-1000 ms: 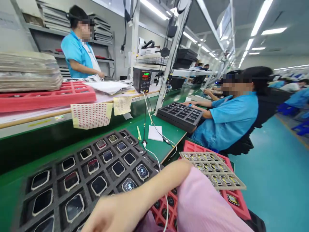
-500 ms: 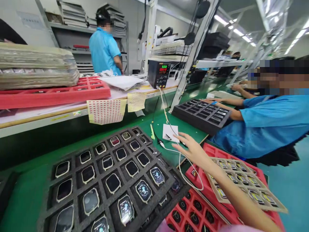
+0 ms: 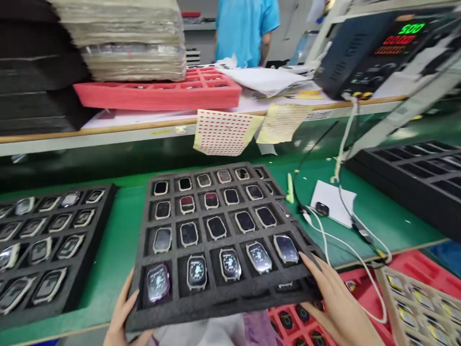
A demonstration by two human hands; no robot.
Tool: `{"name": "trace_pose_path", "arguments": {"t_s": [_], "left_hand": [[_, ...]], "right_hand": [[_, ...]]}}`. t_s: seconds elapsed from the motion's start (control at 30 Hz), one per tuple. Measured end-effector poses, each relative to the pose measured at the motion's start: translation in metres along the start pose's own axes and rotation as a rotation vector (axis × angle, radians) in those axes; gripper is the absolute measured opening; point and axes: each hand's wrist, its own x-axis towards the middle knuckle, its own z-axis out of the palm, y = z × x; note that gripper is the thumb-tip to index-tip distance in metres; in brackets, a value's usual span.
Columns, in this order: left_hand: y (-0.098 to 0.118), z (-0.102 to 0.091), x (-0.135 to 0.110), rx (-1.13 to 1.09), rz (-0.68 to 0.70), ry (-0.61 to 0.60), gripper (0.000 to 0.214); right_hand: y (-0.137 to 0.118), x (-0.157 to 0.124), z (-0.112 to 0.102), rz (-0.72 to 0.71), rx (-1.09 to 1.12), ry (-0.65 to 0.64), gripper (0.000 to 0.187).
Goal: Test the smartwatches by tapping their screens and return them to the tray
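Note:
A black foam tray lies before me, its compartments filled with several square-faced smartwatches. A few in the front row, such as one smartwatch, show lit dials; most other screens are dark. My left hand grips the tray's front left corner, fingers along its side. At the front right corner my right hand holds the tray with its fingers on the edge and the thumb lower down. Under the tray's right side the edge of another dark tray with watches shows.
Left stands a second watch tray. Right are a white pad with a small dark watch body, white cables, a red tray and a beige tray. A shelf edge with a power supply crosses behind.
The view has turned left. My right hand has gone from near the white pad to the tray's right corner. My left hand has come into view on the left corner.

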Motion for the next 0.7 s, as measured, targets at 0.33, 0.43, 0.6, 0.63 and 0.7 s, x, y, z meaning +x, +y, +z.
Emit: {"name": "trace_pose_path", "arguments": {"t_s": [0.33,0.43,0.6,0.63,0.7], "left_hand": [[0.034,-0.054,0.051,0.338,0.202,-0.341,0.056],[0.063,-0.038,0.063,0.567,0.287,-0.269,0.028],[0.082,-0.002,0.074,0.929,0.322,-0.309,0.019],[0.080,0.000,0.075,0.902,0.309,-0.306,0.018],[0.075,-0.002,0.075,0.721,0.267,-0.309,0.019]], "right_hand": [[-0.060,0.102,-0.073,-0.435,0.268,0.051,0.041],[-0.111,0.141,-0.066,-0.701,0.383,-0.241,0.032],[-0.162,0.170,-0.028,-0.827,0.087,-0.183,0.015],[-0.166,0.169,-0.022,-0.832,0.032,-0.164,0.012],[-0.170,0.165,-0.016,-0.831,-0.048,-0.102,0.012]]}}
